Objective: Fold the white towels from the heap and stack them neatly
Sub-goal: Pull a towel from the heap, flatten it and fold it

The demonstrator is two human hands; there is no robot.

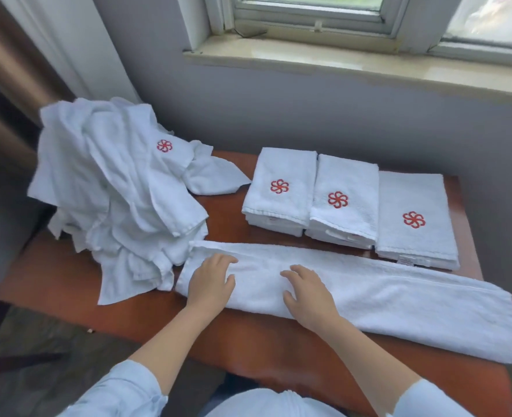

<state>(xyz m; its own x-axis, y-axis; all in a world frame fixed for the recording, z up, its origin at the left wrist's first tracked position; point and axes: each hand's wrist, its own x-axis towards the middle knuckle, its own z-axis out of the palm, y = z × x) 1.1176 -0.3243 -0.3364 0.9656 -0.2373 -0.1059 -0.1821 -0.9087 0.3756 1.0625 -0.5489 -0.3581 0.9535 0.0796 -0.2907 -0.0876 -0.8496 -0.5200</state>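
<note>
One reddish-brown wooden table [248,335] stands in front of you, set against a grey wall [308,109] under a pale window sill [339,61]. A curtain [14,70] hangs at far left.

The long towel [399,296] lies flat along the table's near side, folded into a narrow strip. Its long axis runs left to right. The right end angles slightly toward you and appears to reach past the table's right edge.

Your left hand [211,281] and right hand [305,293] both rest palm-down on the strip near its left end. The fingers are straight and loosely spread, gripping nothing.

The heap [113,191] of loose white towels stands on the table's left part and meets the strip's left end. Some cloth hangs over the left edge.

Beyond the strip, three piles sit close side by side: left stack [281,206], middle stack [343,182], right stack [414,200]. Each holds folded towels with the short ends toward you and a red flower emblem on top. The right stack is the thinnest.
</note>
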